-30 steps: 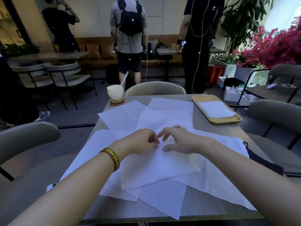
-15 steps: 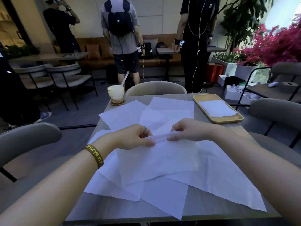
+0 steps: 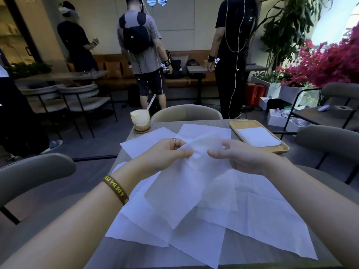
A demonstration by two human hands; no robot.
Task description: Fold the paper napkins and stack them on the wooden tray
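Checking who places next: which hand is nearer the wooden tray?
Right. The right hand pinches the lifted napkin just left of the wooden tray; the left hand pinches it farther left.

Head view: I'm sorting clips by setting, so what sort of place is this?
Probably a café: several small tables with chairs, a long cushioned bench behind them, and a drink on a coaster.
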